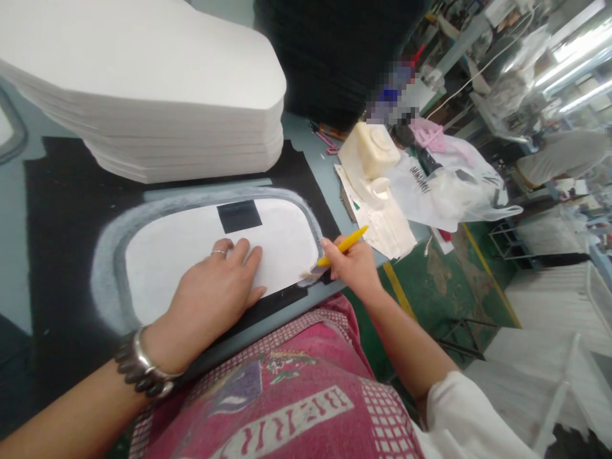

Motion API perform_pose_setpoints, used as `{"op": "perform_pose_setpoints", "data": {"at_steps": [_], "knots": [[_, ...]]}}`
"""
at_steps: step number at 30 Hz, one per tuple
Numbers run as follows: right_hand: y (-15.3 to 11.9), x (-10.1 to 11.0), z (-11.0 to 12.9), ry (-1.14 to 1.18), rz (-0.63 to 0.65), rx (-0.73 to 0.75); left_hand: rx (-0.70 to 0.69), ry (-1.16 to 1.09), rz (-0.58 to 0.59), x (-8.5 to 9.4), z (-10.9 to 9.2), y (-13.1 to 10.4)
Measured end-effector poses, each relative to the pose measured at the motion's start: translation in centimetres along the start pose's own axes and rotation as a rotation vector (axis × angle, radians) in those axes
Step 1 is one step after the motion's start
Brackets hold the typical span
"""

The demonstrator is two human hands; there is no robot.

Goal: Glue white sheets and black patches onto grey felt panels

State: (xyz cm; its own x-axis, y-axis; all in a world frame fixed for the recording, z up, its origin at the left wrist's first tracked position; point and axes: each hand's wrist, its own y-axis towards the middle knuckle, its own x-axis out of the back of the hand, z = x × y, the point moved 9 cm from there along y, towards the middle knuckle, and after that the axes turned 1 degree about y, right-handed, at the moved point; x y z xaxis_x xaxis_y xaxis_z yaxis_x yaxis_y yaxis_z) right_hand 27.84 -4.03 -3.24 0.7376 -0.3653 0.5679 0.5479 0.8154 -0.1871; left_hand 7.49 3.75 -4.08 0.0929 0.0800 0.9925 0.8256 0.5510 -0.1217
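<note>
A white rounded panel (162,255) lies flat on a black sheet (52,255), with a dark square patch (240,217) near its upper edge. My left hand (217,277) rests palm down on this panel, fingers stretched out and holding nothing. In my right hand (351,261) is a yellow-handled brush (351,236), gripped with its bristles at the panel's lower right edge. A greyish, smeared band (108,268) runs on the black sheet around the panel. My fingers partly cover the brush.
A tall stack of white panels (191,140) stands behind the work. On the right are a cream plastic container (377,150), stained papers (389,226), pink-handled scissors (329,141) and a white plastic bag (454,197). The table's front edge runs close to my apron (296,382).
</note>
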Motion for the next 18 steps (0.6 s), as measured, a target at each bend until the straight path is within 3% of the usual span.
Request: {"op": "perform_pose_setpoints", "data": {"at_steps": [3,5,9,11,14,18], "knots": [[3.3,1.3,1.7,-0.198,-0.077,0.024,0.013,-0.004,-0.016,0.2,-0.4,-0.1],[3.5,1.5,2.9,-0.237,-0.098,0.071,0.026,-0.008,-0.029,0.4,-0.7,-0.2],[1.1,-0.5,2.0,-0.109,0.118,-0.018,0.033,-0.022,-0.041,0.4,-1.2,-0.6],[1.1,-0.8,1.4,-0.106,0.154,-0.065,0.038,-0.035,-0.040,0.2,-1.4,-0.7],[4.5,0.1,2.3,-0.206,0.051,-0.032,0.039,-0.050,-0.053,-0.2,-1.7,-0.8],[11.0,-0.8,6.7,-0.342,-0.003,0.106,0.067,-0.059,-0.053,-0.8,-2.0,-1.0]]}}
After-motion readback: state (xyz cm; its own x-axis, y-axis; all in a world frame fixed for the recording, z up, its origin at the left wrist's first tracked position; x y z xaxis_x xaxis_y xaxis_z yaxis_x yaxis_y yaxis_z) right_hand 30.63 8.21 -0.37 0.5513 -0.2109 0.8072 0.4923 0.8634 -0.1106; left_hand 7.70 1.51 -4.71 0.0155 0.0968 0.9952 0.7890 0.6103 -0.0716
